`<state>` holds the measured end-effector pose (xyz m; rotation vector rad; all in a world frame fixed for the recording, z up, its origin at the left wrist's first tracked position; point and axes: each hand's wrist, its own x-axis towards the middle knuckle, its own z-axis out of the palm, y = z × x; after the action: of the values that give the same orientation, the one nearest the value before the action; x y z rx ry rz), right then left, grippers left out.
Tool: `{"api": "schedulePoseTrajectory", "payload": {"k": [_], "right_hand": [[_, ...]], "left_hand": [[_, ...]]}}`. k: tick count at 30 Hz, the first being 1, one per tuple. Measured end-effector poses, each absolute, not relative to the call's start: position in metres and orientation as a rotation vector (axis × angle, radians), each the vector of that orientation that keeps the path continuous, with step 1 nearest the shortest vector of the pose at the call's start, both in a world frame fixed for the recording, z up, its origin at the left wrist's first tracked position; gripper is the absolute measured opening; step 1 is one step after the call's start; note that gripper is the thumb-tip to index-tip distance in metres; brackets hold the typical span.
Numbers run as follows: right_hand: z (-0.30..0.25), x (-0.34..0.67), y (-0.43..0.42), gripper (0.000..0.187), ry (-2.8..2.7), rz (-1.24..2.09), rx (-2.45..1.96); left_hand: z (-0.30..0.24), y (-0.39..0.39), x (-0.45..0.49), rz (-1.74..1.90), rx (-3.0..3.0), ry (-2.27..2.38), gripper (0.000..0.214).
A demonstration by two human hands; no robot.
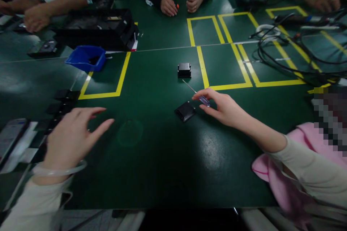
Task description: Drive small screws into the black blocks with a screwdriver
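Observation:
My right hand (223, 108) has a small screwdriver (204, 100) with a clear purplish handle between thumb and fingers. Its thin metal shaft points up and to the left. A flat square black part (185, 111) lies on the table just left of that hand. Beyond the screwdriver tip stands a small black block-shaped part (184, 70), apart from it. On the left, my left hand (72, 133) hovers with thumb and fingers apart and nothing visible between them. Several black parts (63, 95) sit in a row beside it, partly hidden by the hand.
The green table (162, 173) has yellow tape outlines. A blue bin (88, 57) holds something dark, near a black tray (94, 29). Cables (271, 56) tangle at right; a phone-like device (13, 133) lies left. Pink cloth (284, 177) is by my right arm. Other people's hands (168, 6) rest opposite.

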<state>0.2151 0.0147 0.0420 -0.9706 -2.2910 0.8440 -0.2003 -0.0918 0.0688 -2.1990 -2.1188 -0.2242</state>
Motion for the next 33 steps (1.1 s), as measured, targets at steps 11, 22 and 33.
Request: {"api": "schedulePoseTrajectory", "payload": {"k": [11,22,33], "right_hand": [[0.045,0.227,-0.003,0.024,-2.104,0.894,-0.989],[0.059,0.230,-0.015,0.016,-1.821,0.787,-1.075],[0.067,0.221,-0.025,0.013,-2.013,0.389,-1.168]], "left_hand": [[0.019,-0.032,-0.014,-0.390,-2.723,-1.653,0.079],[0.014,-0.023,-0.006,-0.401,-2.933,-1.508,0.049],[0.010,-0.021,0.011,-0.457,-3.053,-1.425,0.051]]}}
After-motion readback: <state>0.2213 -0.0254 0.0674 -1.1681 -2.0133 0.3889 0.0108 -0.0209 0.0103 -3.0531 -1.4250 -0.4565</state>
